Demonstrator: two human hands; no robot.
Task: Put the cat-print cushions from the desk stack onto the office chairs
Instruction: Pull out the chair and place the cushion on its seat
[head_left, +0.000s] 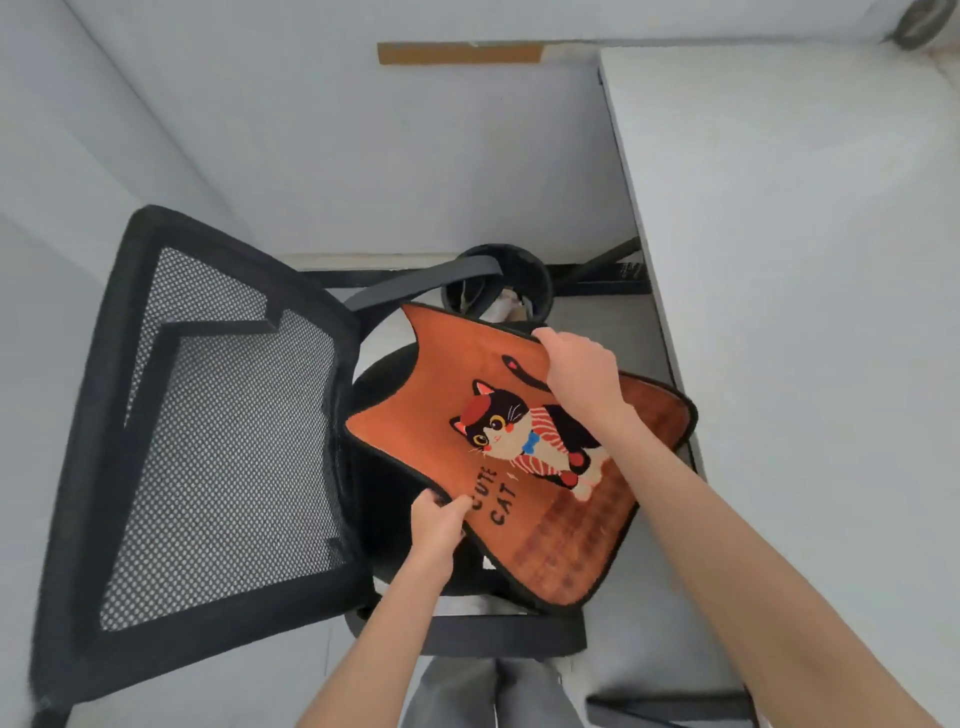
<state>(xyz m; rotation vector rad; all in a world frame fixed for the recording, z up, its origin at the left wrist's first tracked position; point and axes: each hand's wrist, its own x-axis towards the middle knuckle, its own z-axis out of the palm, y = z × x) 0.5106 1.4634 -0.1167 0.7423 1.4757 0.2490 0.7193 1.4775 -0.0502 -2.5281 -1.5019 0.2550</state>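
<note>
1 cushion (519, 447), 1 chair (208, 441), 1 bin (496, 280), 1 desk (805, 234).

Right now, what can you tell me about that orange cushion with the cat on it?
The cat-print cushion is a flat orange pad with dark piping around a scalloped edge. Its soft-looking top shows a black-and-white cat in a red cap and striped top, the words CUTE CAT, and a brown checked band along one end. It is tilted over the black seat of the mesh-backed office chair, not yet lying flat. The left hand pinches its near edge and the right hand grips its far edge.
</note>
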